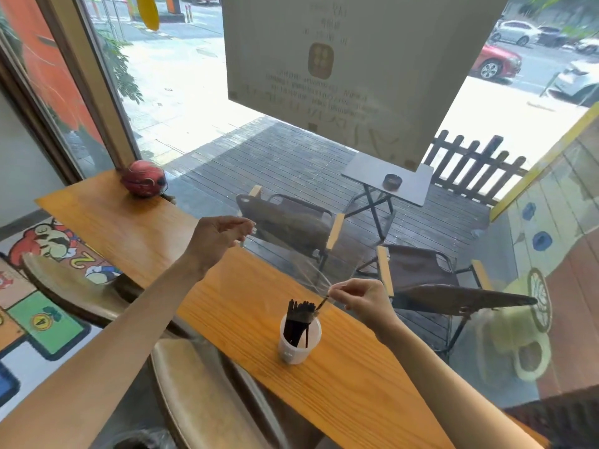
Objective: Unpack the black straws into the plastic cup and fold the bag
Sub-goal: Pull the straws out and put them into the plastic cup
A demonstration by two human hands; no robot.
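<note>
The clear bag (291, 254) is held in the air above the bench (340, 384), stretched on a slant. Its long axis runs from far left and high down to near right and low. The left hand (217, 234) pinches the upper far end, fingers closed on the film. The right hand (359, 298) is closed in a pinch at the lower end, just above the cup (299, 341); it appears to grip the bag mouth together with one straw (321, 304), though the film is too transparent to be sure.

The cup stands upright on the bench, directly below and slightly left of the right hand. The straws (298, 322) stand in it as a bundle, leaning a little, tops above the rim. The bag looks empty otherwise.

Judgement: unpacking is nearly complete. The right hand is the nearer to the cup, so the last straw need only drop a short way down and left. Folding is not yet begun.
</note>
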